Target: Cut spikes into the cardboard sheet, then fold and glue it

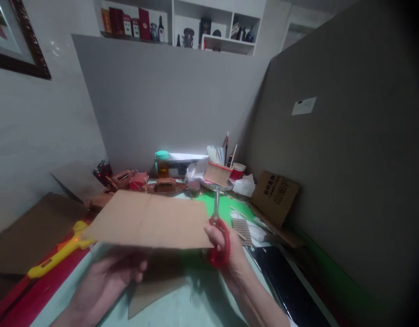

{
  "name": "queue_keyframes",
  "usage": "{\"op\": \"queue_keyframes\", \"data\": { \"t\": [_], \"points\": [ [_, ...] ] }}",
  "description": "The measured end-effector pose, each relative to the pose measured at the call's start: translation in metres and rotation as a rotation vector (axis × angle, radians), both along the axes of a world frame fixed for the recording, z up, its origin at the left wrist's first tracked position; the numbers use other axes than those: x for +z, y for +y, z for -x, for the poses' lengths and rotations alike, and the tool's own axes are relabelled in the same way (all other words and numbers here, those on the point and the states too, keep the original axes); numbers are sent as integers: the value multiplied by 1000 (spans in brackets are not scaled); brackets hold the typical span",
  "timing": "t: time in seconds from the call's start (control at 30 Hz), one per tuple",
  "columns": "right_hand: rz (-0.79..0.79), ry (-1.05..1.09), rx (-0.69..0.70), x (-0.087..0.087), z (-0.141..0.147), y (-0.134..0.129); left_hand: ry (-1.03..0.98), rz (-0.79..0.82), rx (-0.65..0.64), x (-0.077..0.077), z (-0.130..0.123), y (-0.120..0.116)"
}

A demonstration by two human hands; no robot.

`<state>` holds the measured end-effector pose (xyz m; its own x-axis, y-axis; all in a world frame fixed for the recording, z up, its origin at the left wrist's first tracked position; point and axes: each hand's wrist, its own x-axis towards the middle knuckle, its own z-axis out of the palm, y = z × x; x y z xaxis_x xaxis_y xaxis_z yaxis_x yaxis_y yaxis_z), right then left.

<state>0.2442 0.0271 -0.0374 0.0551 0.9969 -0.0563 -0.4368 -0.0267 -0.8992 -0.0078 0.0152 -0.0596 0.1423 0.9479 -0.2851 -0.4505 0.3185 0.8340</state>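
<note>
A flat piece of brown cardboard [155, 220] is held above the table, its right edge in my right hand [226, 245]. The same hand has the red-handled scissors [219, 243], with their blades pointing away and looking closed. Below the cardboard's left part, my left hand [110, 277] is palm up with its fingers loosely curled and apart. It is slightly blurred, and nothing shows in it. Another brown cardboard piece [155, 290] lies on the pale green table beneath.
A yellow tool [59, 254] lies at the left. Reddish-brown models [165, 185], a jar with a teal lid [162, 165] and a pen box [218, 173] line the back. A black glossy panel [291, 286] and printed cardboard [274, 195] are at the right.
</note>
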Motion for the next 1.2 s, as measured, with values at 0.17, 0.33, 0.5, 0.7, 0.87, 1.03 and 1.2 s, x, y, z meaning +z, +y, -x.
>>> {"op": "queue_keyframes", "data": {
  "t": [0.17,0.33,0.5,0.7,0.87,1.03,1.2],
  "points": [
    [4,43,-196,-14,32,-6,33,-192,-36,9,-39,-14],
    [-4,10,-197,-34,58,-10,49,-195,11,13,-49,-19],
    [-14,-55,-111,-38,61,-18,47,-154,74,17,-45,-21],
    [-7,-112,34,-38,60,-23,53,-107,107,24,-42,-22],
    [2,-188,107,-43,60,-23,65,-155,147,25,-40,-22],
    [-31,-288,146,-35,51,-30,32,-211,162,24,-37,-22],
    [-44,-348,202,-23,39,-34,1,-238,176,30,-26,-16]
  ]
}}
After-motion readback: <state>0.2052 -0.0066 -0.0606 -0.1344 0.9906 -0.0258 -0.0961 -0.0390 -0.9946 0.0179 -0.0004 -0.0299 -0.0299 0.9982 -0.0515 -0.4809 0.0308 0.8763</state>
